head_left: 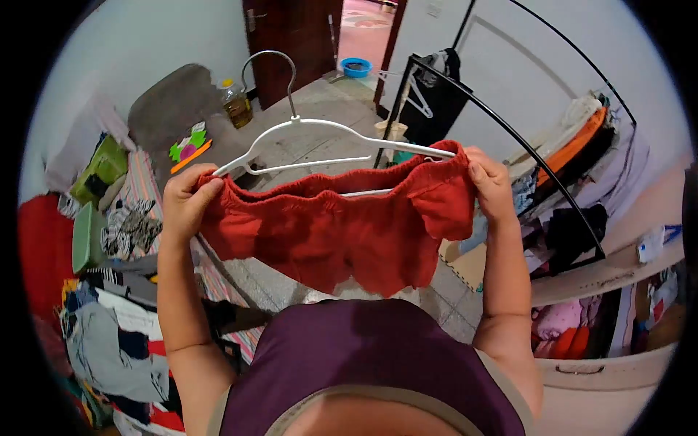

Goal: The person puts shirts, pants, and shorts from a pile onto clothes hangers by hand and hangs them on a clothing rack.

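Note:
Red shorts [320,236] with a gathered elastic waistband hang stretched between my two hands. My left hand [187,198] pinches the waistband's left corner, and my right hand [490,182] grips the opposite corner. A white hanger [320,125] with a metal hook has its two ends inside the waistband at these corners. Its lower bar passes partly behind the red fabric. Both hands are closed, thumbs towards me. The shorts are held in the air in front of my chest, legs hanging down.
A black clothes rack [509,127] with hanging garments stands on the right, near an open drawer [582,367] of clothes. Piled clothes [120,356] and a green bin [89,236] lie to the left. Behind are a grey chair [171,102], an oil jug [236,109] and a blue basin [356,67].

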A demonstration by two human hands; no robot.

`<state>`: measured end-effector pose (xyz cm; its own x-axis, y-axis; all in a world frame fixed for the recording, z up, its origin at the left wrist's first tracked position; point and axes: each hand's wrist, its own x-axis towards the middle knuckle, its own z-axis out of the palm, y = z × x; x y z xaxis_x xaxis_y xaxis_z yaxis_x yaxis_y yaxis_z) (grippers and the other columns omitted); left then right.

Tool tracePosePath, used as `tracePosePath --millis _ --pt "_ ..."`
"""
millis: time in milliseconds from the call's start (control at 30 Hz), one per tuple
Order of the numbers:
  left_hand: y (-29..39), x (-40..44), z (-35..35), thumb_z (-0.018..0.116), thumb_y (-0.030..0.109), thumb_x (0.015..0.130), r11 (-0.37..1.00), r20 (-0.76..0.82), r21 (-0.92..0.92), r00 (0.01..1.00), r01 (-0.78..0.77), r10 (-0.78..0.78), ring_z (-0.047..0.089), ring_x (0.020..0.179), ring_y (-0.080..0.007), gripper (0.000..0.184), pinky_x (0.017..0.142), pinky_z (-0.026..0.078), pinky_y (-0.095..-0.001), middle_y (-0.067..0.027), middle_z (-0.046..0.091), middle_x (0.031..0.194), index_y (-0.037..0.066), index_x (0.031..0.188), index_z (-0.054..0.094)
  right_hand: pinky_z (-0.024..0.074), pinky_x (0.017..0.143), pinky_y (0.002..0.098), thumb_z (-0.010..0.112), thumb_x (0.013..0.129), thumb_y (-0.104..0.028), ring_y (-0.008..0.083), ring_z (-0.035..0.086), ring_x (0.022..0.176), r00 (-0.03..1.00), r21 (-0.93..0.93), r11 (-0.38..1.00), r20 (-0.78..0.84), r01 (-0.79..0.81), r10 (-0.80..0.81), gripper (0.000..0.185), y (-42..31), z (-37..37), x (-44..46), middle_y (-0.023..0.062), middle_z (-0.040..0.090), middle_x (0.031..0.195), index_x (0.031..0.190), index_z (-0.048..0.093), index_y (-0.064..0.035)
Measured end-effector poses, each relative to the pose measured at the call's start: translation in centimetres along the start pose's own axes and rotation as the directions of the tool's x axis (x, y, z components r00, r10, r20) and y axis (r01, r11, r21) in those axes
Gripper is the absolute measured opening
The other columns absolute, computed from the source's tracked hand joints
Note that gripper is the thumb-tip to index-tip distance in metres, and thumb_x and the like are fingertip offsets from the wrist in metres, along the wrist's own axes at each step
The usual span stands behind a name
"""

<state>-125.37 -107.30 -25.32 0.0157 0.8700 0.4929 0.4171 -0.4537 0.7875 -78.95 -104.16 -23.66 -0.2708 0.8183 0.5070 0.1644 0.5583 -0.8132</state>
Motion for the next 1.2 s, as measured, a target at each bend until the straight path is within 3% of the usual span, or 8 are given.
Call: tracePosePath --millis 100,233,367,600,733,967,1067,1200 --pt "-1.2 3.2 0.5 0.063 0.008 0.078 0.999 0.087 0.045 0.996 -0.026 0.022 0.051 0.069 -0.0072 0.015 0.062 0.041 -0.0219 -0.0004 0.057 0.075 -0.003 0.088 0.061 0.0399 0.085 0.0265 0.054 0.089 -0.022 0.0140 0.053 0.094 0.990 0.066 0.994 -0.109 -0.087 0.094 0.033 0.0 -0.7 -0.3 0.0071 0.059 0.101 0.110 0.058 0.0023" --pt "-1.2 7.1 2.3 0.062 0.011 0.080 0.998 0.205 -0.011 0.977 -0.057 0.058 0.052 0.071 -0.0081 0.016 0.065 0.042 -0.0222 -0.0009 0.059 0.077 -0.002 0.090 0.062 0.0427 0.075 0.0239 0.053 0.090 -0.020 0.0094 0.053 0.083 0.978 -0.175 0.962 -0.013 -0.209 0.210 0.028 -1.7 -0.3 0.0 0.0033 0.061 0.091 0.105 0.061 0.0022" --pt "-2.6 10.3 3.3 0.061 0.013 0.082 0.992 0.286 -0.052 0.950 -0.114 0.124 0.053 0.077 -0.0083 0.019 0.071 0.043 -0.0227 -0.0007 0.061 0.081 -0.002 0.093 0.062 0.0415 0.067 0.0214 0.054 0.089 -0.018 0.0076 0.051 0.073 0.972 -0.285 0.945 -0.212 -0.161 0.102 0.024 -2.2 0.4 0.2 0.0001 0.060 0.079 0.097 0.064 0.0019" --pt "-3.9 13.3 3.7 0.061 0.015 0.084 0.983 0.335 -0.128 0.927 -0.133 0.169 0.052 0.076 -0.0070 0.021 0.070 0.043 -0.0219 0.0003 0.060 0.080 -0.002 0.095 0.061 0.0418 0.072 0.0207 0.053 0.089 -0.013 0.0092 0.054 0.080 0.925 -0.446 0.889 -0.372 -0.107 -0.075 0.022 -4.8 2.0 0.7 0.0042 0.061 0.089 0.097 0.061 0.0058" --pt "-4.0 14.3 3.5 0.061 0.015 0.083 0.970 0.350 -0.140 0.907 -0.198 0.236 0.052 0.076 -0.0063 0.020 0.070 0.043 -0.0209 0.0012 0.060 0.082 -0.002 0.095 0.062 0.0425 0.077 0.0237 0.050 0.089 -0.011 0.0114 0.055 0.084 0.965 -0.542 0.832 -0.261 -0.116 -0.035 0.023 -5.9 3.1 1.1 0.0055 0.061 0.092 0.101 0.060 0.0056" --pt "-6.2 16.4 3.6 0.057 0.013 0.087 0.953 0.406 -0.249 0.874 -0.175 0.267 0.053 0.081 -0.0081 0.019 0.074 0.042 -0.0217 -0.0003 0.061 0.087 -0.002 0.098 0.061 0.0424 0.074 0.0229 0.064 0.076 -0.030 0.0091 0.054 0.081 0.972 -0.211 0.949 -0.056 -0.234 0.227 0.045 -6.2 3.3 1.9 0.0023 0.060 0.089 0.108 0.058 0.0010" --pt "-6.2 17.2 3.6 0.056 0.019 0.088 0.944 0.422 -0.263 0.857 -0.197 0.296 0.054 0.080 -0.0072 0.023 0.075 0.043 -0.0216 -0.0004 0.061 0.087 -0.001 0.098 0.062 0.0421 0.073 0.0225 0.065 0.075 -0.029 0.0081 0.052 0.079 0.870 -0.254 0.856 0.093 -0.449 0.484 0.043 -7.0 3.3 2.0 0.0007 0.059 0.087 0.105 0.059 0.0016" --pt "-7.1 18.3 3.4 0.050 0.025 0.091 0.899 0.462 -0.434 0.845 -0.050 0.270 0.055 0.082 -0.0094 0.029 0.076 0.044 -0.0234 -0.0026 0.061 0.091 -0.001 0.098 0.060 0.0417 0.070 0.0225 0.065 0.077 -0.023 0.0079 0.050 0.075 0.873 -0.258 0.846 0.018 -0.467 0.488 0.032 -7.6 4.9 1.9 0.0003 0.058 0.081 0.095 0.060 0.0027"
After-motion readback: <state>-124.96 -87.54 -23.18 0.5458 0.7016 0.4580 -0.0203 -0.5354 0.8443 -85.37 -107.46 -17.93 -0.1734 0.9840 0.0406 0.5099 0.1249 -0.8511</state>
